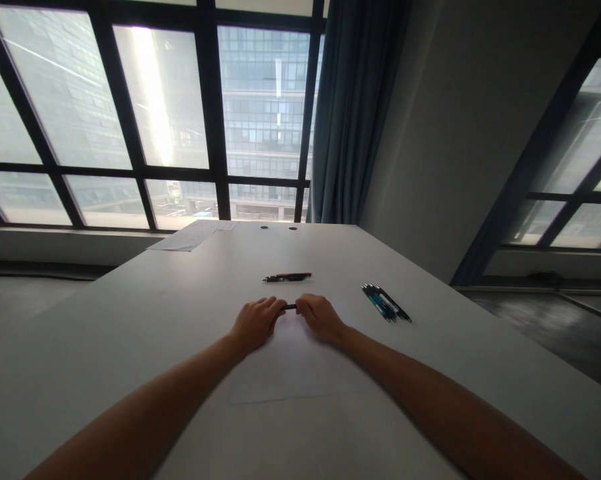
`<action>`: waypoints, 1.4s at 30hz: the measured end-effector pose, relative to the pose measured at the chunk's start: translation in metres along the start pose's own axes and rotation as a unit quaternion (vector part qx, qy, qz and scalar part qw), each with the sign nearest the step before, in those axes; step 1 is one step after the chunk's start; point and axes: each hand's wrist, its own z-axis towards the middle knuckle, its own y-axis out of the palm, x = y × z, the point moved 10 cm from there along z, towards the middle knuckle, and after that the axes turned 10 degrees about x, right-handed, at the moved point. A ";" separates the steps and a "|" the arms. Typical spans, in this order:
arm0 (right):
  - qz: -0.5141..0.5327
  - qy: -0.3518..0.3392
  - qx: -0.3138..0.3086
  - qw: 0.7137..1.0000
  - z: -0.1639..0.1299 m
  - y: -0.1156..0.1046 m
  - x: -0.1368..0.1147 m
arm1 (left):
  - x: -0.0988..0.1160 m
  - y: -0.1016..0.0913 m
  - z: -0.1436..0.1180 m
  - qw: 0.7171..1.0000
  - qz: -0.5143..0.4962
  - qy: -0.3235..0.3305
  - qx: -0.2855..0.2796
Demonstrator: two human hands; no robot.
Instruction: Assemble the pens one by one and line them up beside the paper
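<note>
A dark pen (290,307) is stretched level between my two hands, with only its middle showing. My left hand (257,323) is closed around one end of it. My right hand (321,316) grips the other end, fingers curled. Both hands rest over the far part of a white sheet of paper (285,373) on the table. Just beyond them lies a small group of dark pens (287,277), side by side. To the right of my right hand is another bunch of pens (385,303), black with some blue and green, lying at a slant.
The white table (130,313) runs away from me toward the windows. Printed papers (190,235) lie at its far left edge. Two dark round grommets (292,229) sit near the far end. A blue curtain (343,120) hangs behind it.
</note>
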 end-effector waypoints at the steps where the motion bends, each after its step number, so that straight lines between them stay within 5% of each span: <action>1: 0.004 -0.009 -0.008 1.000 0.000 0.001 -0.001 | 0.000 0.000 0.000 1.000 0.002 -0.001 -0.006; 17: -0.034 -0.144 -0.012 0.989 -0.004 -0.003 -0.023 | -0.003 0.007 -0.003 1.000 0.001 0.005 -0.024; 22: -0.030 -0.065 0.023 0.997 0.000 -0.011 -0.011 | -0.003 0.004 -0.003 1.000 -0.011 0.004 -0.007; 25: -0.031 -0.029 -0.011 0.999 -0.001 -0.004 -0.002 | -0.004 0.003 -0.003 1.000 -0.013 0.003 -0.004; 42: 0.020 0.016 0.002 1.000 -0.003 -0.002 0.007 | -0.011 0.007 -0.003 1.000 0.002 -0.029 -0.013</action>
